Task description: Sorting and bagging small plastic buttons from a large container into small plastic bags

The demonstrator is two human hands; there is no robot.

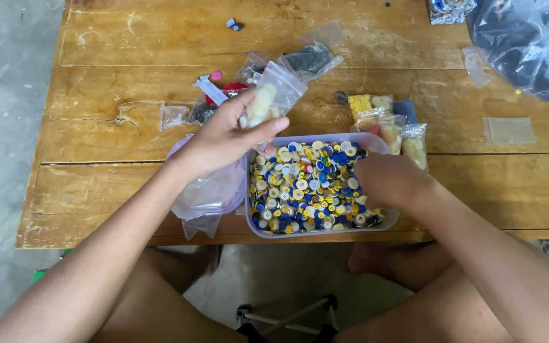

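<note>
1. small plastic bag [273, 96] of pale buttons, held up in the left hand [227, 136], fingers pinched round its lower part, just above the tub's left rim.
2. tub [386, 223]: lilac plastic, full of blue, yellow and white buttons [300, 187], at the near edge of the wooden table [96, 184].
3. right hand [386, 180] is down in the buttons on the tub's right side, fingers curled under; can't tell if it grips any.
4. more filled bags [389, 124] lie just behind the tub.
</note>
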